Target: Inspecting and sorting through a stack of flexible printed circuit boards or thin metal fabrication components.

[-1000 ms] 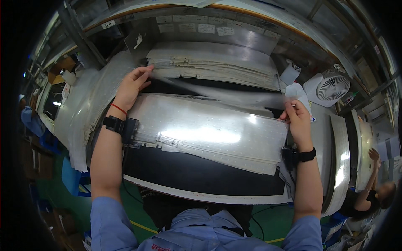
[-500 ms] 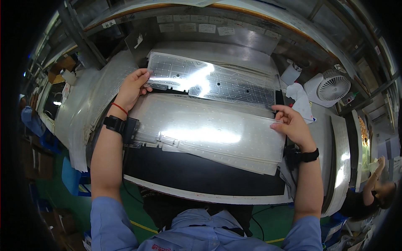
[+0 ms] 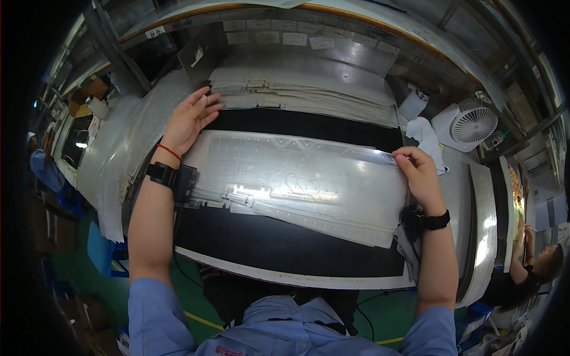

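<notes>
A near stack of thin, clear plastic sheets [image 3: 297, 172] lies on the black mat in front of me, its layers slightly fanned at the front edge. The top sheet has embossed lines and small dots. At its far right corner my right hand [image 3: 418, 172] pinches the edge of this plastic sheet between thumb and fingers. My left hand [image 3: 193, 117] hangs open beyond the stack's far left corner, fingers apart and holding nothing. Behind the near stack, a second stack of sheets [image 3: 297, 92] rests on the metal bench, with a strip of black mat [image 3: 297, 120] between them.
More sheets [image 3: 133, 127] are piled to the left. On the right stand a white fan [image 3: 469, 124], a pale bottle [image 3: 414, 104] and a crumpled white cloth [image 3: 424, 139]. A shelf edge [image 3: 297, 8] runs overhead. Another person [image 3: 528, 276] works at the far right.
The clear sheet that both hands held up over the gap has come down onto the near stack. My left hand has let go and opened; the right still grips its corner.
</notes>
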`<move>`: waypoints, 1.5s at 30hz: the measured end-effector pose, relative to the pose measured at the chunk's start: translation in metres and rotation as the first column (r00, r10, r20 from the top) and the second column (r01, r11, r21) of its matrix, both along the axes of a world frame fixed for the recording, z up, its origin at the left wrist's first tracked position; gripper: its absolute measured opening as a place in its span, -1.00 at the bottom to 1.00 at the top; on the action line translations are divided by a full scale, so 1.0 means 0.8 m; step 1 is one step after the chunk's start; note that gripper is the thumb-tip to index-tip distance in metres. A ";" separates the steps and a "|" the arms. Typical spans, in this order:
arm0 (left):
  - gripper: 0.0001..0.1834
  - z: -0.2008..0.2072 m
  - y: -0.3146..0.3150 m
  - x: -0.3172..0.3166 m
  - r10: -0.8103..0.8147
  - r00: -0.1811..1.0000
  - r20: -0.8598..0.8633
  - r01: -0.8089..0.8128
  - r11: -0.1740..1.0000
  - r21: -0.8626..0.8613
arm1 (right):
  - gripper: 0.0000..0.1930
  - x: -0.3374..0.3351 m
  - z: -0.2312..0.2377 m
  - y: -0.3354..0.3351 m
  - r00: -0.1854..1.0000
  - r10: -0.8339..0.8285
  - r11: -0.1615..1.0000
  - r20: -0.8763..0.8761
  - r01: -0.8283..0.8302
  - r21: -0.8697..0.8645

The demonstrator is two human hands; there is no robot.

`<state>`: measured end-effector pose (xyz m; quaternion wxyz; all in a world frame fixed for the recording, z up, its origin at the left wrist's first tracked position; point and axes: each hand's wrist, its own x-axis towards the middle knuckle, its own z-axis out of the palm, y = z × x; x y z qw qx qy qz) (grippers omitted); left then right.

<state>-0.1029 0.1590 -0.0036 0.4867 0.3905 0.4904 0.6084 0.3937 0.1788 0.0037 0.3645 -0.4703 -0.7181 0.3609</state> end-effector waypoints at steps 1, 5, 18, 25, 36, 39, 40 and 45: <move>-0.58 0.004 -0.004 0.001 -0.056 0.998 -0.005 0.056 0.998 -0.031 | -0.88 0.000 0.001 0.000 1.000 -0.010 1.000 -0.006 0.010 0.003; -0.65 0.000 -0.003 -0.006 -0.239 0.967 -0.094 0.221 0.961 -0.166 | -0.87 -0.002 0.000 0.002 0.996 -0.048 0.999 -0.071 0.049 0.011; -0.78 -0.013 0.001 -0.019 -0.126 0.985 -0.119 0.116 0.989 -0.088 | -0.85 -0.008 0.005 0.001 0.957 -0.115 0.979 -0.266 0.064 -0.195; -0.75 -0.014 0.003 -0.020 -0.119 0.986 -0.116 0.109 0.990 -0.086 | -0.85 0.000 -0.002 0.006 0.966 -0.062 0.976 -0.252 0.006 -0.216; -0.75 -0.014 0.005 -0.021 -0.111 0.987 -0.114 0.101 0.990 -0.096 | -0.86 0.001 -0.008 0.010 0.948 -0.092 0.969 -0.304 0.016 -0.245; -0.75 -0.014 0.004 -0.020 -0.103 0.988 -0.113 0.094 0.992 -0.083 | -0.85 -0.004 -0.006 0.007 0.938 -0.097 0.973 -0.334 0.019 -0.229; -0.76 -0.014 0.003 -0.020 -0.097 0.989 -0.115 0.089 0.993 -0.074 | -0.85 -0.002 -0.005 0.007 0.943 -0.088 0.972 -0.322 0.011 -0.235; -0.78 -0.012 0.001 -0.022 -0.068 0.991 -0.112 0.067 0.998 -0.015 | -0.82 0.003 -0.006 0.007 0.946 -0.055 0.973 -0.319 -0.022 -0.231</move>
